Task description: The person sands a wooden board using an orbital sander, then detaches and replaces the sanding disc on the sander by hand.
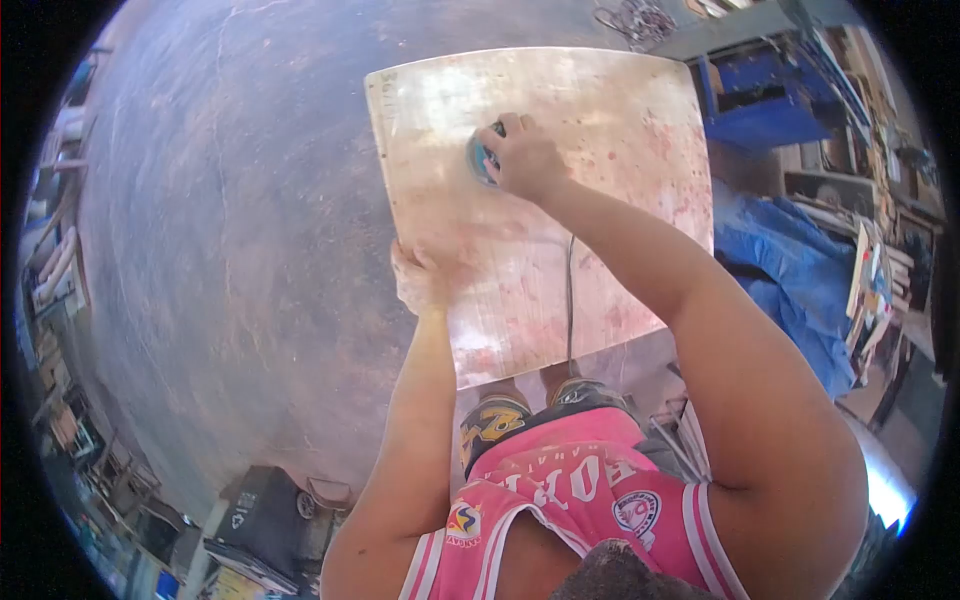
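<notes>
A pale wooden panel (pixel 620 130) with reddish smears and a slightly curved far edge lies in front of me, roughly level. My right hand (pixel 530 160) is closed over a teal-bodied power sander (pixel 479 162), which sits on the panel's upper middle part. A dark cable (pixel 570 300) runs over the near part of the panel toward my body. At the panel's left edge, my left hand (pixel 420 278) grips the board with its fingers bent round the side. Its fingertips are partly hidden, and whatever supports the panel underneath is out of sight.
Blue tarpaulin (pixel 785 265) and a blue open cabinet (pixel 760 120) stand close on the right, beside stacked wood offcuts (pixel 895 275). A black wheeled case (pixel 255 510) is at the lower left. Bare concrete floor (pixel 230 220) stretches to the left. Coiled wire (pixel 635 20) lies beyond the panel.
</notes>
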Action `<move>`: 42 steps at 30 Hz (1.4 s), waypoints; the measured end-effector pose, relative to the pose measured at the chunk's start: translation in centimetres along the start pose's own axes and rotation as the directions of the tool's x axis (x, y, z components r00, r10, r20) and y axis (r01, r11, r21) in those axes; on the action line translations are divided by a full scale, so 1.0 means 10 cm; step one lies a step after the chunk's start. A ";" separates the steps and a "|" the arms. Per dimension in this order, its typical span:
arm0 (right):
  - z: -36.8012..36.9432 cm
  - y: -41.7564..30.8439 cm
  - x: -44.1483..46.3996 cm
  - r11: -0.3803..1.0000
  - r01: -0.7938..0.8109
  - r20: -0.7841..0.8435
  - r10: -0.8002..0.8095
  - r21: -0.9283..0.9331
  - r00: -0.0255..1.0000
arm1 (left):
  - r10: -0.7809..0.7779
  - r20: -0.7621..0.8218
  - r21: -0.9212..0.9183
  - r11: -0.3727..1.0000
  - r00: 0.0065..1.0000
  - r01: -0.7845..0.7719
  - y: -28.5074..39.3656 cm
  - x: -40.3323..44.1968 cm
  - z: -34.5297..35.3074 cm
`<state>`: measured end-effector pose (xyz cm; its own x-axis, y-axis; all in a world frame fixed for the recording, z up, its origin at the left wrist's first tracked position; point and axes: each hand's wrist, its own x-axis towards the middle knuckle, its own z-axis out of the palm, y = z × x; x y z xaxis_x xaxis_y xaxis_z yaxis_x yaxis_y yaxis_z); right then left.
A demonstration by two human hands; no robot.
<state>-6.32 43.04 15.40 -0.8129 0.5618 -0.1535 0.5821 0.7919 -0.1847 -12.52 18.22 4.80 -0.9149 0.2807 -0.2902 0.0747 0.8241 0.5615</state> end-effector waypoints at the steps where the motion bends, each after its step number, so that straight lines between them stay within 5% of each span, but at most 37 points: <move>1: 0.02 0.05 -0.15 1.000 -0.027 0.002 0.027 -0.005 1.000 | 0.015 0.022 0.001 1.000 1.000 -0.015 -0.06 -0.01 0.03; 4: 0.10 0.18 -0.48 0.999 -0.017 -0.081 0.020 0.044 0.997 | 0.259 -0.084 0.065 0.965 0.962 -0.254 -0.18 -0.02 0.10; 6: 0.13 0.24 -0.61 0.995 0.013 -0.160 0.004 0.102 0.987 | 0.520 -0.094 0.337 0.819 0.849 -0.465 -0.21 -0.09 0.13; 7: 0.11 0.26 -0.64 0.995 -0.001 -0.160 0.017 0.098 0.987 | 0.528 -0.085 0.332 0.815 0.845 -0.476 -0.10 -0.12 0.15; 9: 0.08 0.24 -0.64 0.990 -0.026 -0.087 0.038 0.138 0.995 | 0.629 0.023 0.008 0.777 0.777 -0.630 0.12 -0.10 0.19; 11: -0.01 0.19 -0.66 0.984 -0.034 -0.041 0.042 0.177 0.998 | 0.739 0.034 -0.065 0.674 0.673 -0.736 0.51 -0.13 0.51; 13: 0.02 0.18 -0.73 0.978 -0.037 0.003 0.037 0.205 0.999 | 0.693 0.203 -0.400 0.704 0.692 -0.587 0.98 -0.11 0.72; 14: 0.14 0.19 -0.78 0.986 -0.012 -0.059 0.022 0.167 0.998 | 0.700 0.205 -0.398 0.699 0.685 -0.595 1.02 -0.02 0.96; 16: 0.22 0.29 -0.86 0.991 0.007 -0.115 0.008 0.136 0.993 | 0.833 0.285 -0.169 0.531 0.474 -0.830 0.90 0.09 1.47; 19: 0.16 0.61 -1.00 0.944 -0.173 0.025 0.173 0.281 0.985 | 0.882 0.172 -0.249 0.469 0.438 -0.847 1.07 -0.13 1.68; 21: -0.03 0.95 -0.97 0.980 -0.190 -0.042 0.193 0.065 0.980 | 0.854 0.236 -0.253 0.514 0.463 -0.819 1.30 -0.30 1.47; 23: -0.05 1.27 -0.91 0.962 -0.247 -0.112 0.260 0.117 0.959 | 0.825 0.280 -0.257 0.557 0.491 -0.790 1.29 -0.39 1.28; 25: -0.13 1.77 -0.70 0.934 -0.348 -0.145 0.357 0.085 0.923 | 0.685 0.292 0.230 0.627 0.667 -0.744 0.81 -0.34 1.03; 28: -0.14 2.14 -0.53 0.902 -0.431 -0.223 0.417 -0.014 0.881 | 0.676 0.280 0.391 0.568 0.682 -0.724 0.52 -0.37 0.92; 42: -0.15 2.10 -0.56 0.948 -0.316 -0.200 0.306 -0.020 0.931 | 0.691 0.214 0.293 0.629 0.690 -0.720 0.38 -0.30 1.01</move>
<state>10.46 56.88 13.88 -0.5821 0.8131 -0.0054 0.8088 0.5782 -0.1073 -5.50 25.51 -0.04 -0.4949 0.8687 0.0217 0.8222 0.4601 0.3351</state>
